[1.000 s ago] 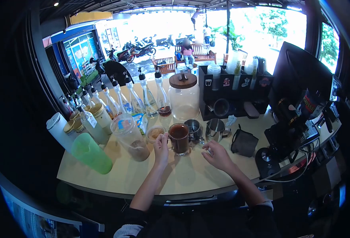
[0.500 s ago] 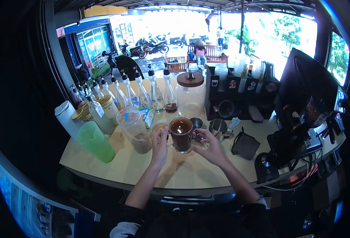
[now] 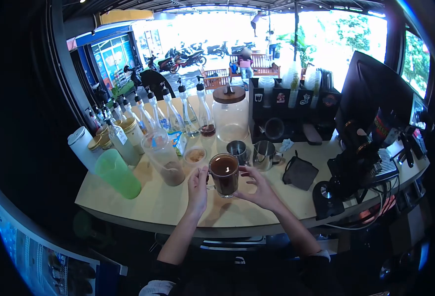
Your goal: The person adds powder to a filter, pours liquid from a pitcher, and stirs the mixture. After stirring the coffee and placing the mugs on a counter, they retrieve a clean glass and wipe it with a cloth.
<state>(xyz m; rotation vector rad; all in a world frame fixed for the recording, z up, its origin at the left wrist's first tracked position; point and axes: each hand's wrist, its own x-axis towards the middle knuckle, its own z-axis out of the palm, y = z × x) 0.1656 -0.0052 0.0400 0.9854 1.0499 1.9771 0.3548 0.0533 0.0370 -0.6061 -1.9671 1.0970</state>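
A clear glass mug [image 3: 224, 178] of dark brown liquid is held between my two hands over the front of the counter. On its left side, my left hand [image 3: 197, 190] is closed around the handle. My right hand [image 3: 261, 190] cups the opposite side, thumb low by the base and fingertips near the rim. Just behind the mug are a small metal cup [image 3: 237, 151], a steel pitcher [image 3: 264, 156] and a small bowl [image 3: 195, 155] with light brown contents. Left of my left hand stands a tall clear plastic pitcher [image 3: 164, 160] with a brownish bottom.
A green pitcher [image 3: 118, 175] stands left on the counter [image 3: 178, 214]. Several pump bottles [image 3: 190, 116] line the back beside a large wood-lidded jar [image 3: 231, 118]. A black cup organizer [image 3: 291, 111], dark cloth pouch [image 3: 300, 171] and espresso equipment [image 3: 350, 170] occupy the right.
The mug and both hands have come slightly closer to me, uncovering the small bowl and metal cup behind. The view has shifted a little. My grip looks the same.
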